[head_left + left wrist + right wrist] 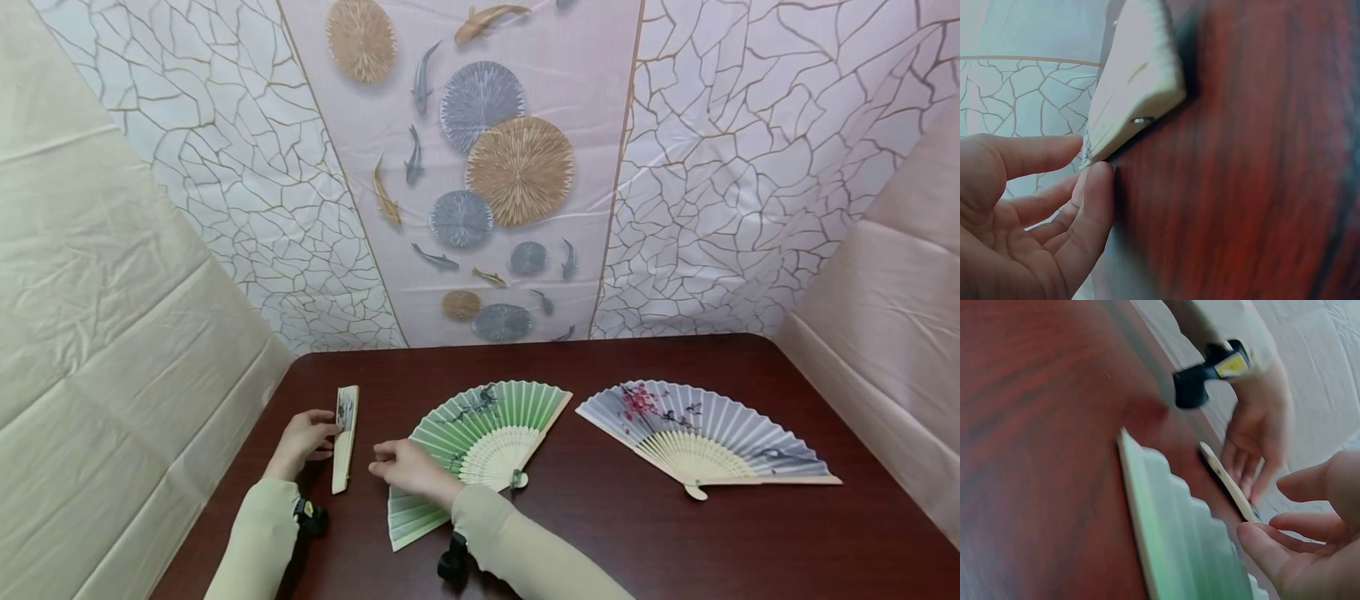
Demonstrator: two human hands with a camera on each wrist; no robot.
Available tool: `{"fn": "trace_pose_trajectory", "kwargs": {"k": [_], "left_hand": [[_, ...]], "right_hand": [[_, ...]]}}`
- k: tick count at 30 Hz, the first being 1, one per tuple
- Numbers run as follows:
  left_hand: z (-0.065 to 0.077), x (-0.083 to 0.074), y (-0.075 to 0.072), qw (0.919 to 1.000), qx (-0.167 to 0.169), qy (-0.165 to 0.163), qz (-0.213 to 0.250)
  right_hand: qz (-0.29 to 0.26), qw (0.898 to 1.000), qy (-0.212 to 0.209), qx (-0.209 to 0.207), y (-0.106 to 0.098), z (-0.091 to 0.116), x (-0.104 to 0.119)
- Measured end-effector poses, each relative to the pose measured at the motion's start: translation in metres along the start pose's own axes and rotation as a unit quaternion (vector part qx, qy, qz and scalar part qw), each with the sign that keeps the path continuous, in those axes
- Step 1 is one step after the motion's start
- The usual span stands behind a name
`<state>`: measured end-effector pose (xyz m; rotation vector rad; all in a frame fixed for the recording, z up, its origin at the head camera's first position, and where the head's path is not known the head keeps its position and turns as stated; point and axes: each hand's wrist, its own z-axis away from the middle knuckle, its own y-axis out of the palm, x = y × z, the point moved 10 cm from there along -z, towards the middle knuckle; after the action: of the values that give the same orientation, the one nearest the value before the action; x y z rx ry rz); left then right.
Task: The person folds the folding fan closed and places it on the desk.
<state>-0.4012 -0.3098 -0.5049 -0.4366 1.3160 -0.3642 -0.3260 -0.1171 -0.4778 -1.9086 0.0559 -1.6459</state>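
A folded fan [344, 450] with pale ribs lies lengthwise on the left of the table. My left hand [303, 437] is at its left side, and in the left wrist view the thumb and a finger pinch the edge of the folded fan [1138, 81]. My right hand [416, 471] hovers over the left part of a spread green fan [525, 408], fingers loosely bent and holding nothing. In the right wrist view, the green fan's pleats [1179, 544] are close to the right hand [1310, 531], with the folded fan beyond.
A spread grey-white fan [735, 425] with red blossoms lies at the right of the dark red-brown table [600, 542]. Patterned cloth [517, 275] hangs behind the table, and plain cream cloth [150, 400] borders the left side. Both wrists carry small black cameras.
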Motion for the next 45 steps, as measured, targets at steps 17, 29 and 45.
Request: {"fn": "trace_pose_trajectory", "kwargs": {"k": [17,29,45], "left_hand": [[0.004,-0.02,-0.004,0.9982,-0.017,0.034,-0.046],[0.018,-0.049,0.028,0.9968,0.053,0.06,0.006],[0.054,-0.056,0.06,0.9898,0.1,0.1,-0.014]], "right_hand": [[-0.039,0.998,0.021,-0.054,-0.088,0.007,-0.03],[-0.085,0.988,0.052,-0.118,-0.149,0.03,-0.067],[-0.178,0.961,0.089,-0.194,-0.215,0.076,-0.119]]}}
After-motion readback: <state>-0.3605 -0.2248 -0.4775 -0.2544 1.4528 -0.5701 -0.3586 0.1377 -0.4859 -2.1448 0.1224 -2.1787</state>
